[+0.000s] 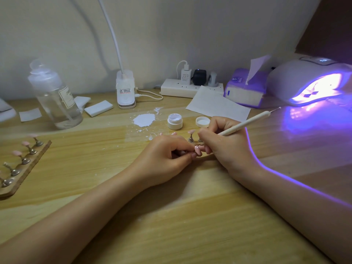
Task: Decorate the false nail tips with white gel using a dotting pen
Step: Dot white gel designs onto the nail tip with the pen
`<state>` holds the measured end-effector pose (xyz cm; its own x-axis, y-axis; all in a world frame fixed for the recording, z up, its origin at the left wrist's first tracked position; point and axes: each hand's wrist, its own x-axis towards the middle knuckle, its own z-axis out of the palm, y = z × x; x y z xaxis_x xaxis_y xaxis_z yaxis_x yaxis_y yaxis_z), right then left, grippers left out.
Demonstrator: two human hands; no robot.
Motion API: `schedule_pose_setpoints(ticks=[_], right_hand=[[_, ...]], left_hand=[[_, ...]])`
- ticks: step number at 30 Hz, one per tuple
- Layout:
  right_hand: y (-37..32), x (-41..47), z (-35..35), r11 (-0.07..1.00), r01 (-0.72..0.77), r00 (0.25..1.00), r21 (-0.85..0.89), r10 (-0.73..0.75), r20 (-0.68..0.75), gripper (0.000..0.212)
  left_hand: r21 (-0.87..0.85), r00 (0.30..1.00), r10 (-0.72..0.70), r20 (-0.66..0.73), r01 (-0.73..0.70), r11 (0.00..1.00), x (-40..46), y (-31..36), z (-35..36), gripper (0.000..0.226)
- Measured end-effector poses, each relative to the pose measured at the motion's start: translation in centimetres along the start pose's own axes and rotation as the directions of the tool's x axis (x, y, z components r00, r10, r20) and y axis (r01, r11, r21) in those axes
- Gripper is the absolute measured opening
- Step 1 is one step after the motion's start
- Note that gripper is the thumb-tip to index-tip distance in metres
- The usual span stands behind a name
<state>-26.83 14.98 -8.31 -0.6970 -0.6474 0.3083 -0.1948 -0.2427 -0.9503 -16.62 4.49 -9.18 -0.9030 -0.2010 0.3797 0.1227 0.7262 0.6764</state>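
Two hands at work, centre of desk [171, 216]. Left hand [165, 159]: fingers curled, pinching a pink nail tip [197, 150] at the fingertips. Right hand [224, 143]: gripping dotting pen [247, 121], shaft slanting up and right, working end hidden among the fingers, just right of the tip. Open gel pot [174, 121] stands just behind both hands, lid [202, 121] beside it.

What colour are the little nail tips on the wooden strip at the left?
Pale pink nail tips on metal stands; seen in the head view, the only one.
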Motion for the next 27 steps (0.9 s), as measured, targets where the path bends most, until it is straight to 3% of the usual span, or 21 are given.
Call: schedule_pose_setpoints(ticks=[27], right_hand=[[0.18, -0.24, 0.13, 0.996, 0.001, 1.0, -0.084, 0.0, 0.009, 0.038]], left_hand=[[0.004, 1.0, -0.009, 0.019, 0.009, 1.0, 0.03, 0.12, -0.13, 0.016]])
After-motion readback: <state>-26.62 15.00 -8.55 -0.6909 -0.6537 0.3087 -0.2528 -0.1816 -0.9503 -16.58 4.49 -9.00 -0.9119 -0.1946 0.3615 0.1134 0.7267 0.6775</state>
